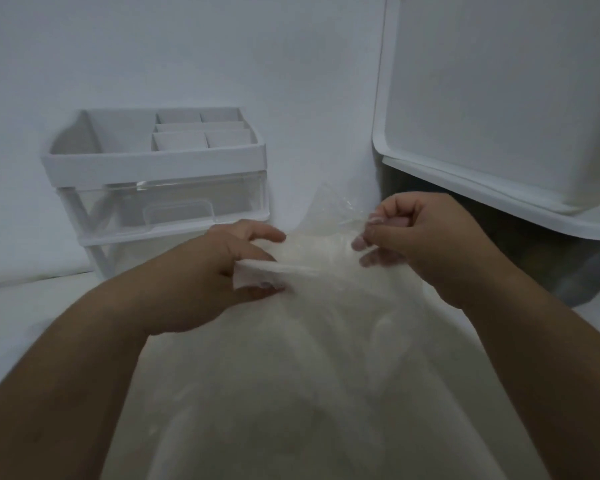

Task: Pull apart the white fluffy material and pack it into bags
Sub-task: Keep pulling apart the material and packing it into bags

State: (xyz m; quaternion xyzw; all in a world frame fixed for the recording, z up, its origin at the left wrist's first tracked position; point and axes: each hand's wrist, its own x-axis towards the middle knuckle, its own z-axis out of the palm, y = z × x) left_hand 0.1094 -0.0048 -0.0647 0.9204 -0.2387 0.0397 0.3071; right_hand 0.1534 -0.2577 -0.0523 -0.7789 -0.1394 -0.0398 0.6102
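White stuffing [291, 358] is already in the clear bag [329, 206], between and below both hands. Left hand [219, 271] pinches the bag's white edge and right hand [426, 244] pinches the clear rim, probably to control the mouth. Drawer organiser [156, 161] on the desk [21, 323] beyond the left hand.

A plain, indoor, home-style work corner, that was the look of it. Bare white wall [187, 46] right behind, white tabletop [32, 306] below. Against the wall stood a small white desk organiser [153, 157], divided compartments on top and a clear pull-out drawer [174, 206] beneath. At the right, a big white plastic lid [499, 98] was propped up above a grey container [568, 271]. Household storage goods everywhere, no machinery or shop fittings; whether a home or a small packing room could not be told.
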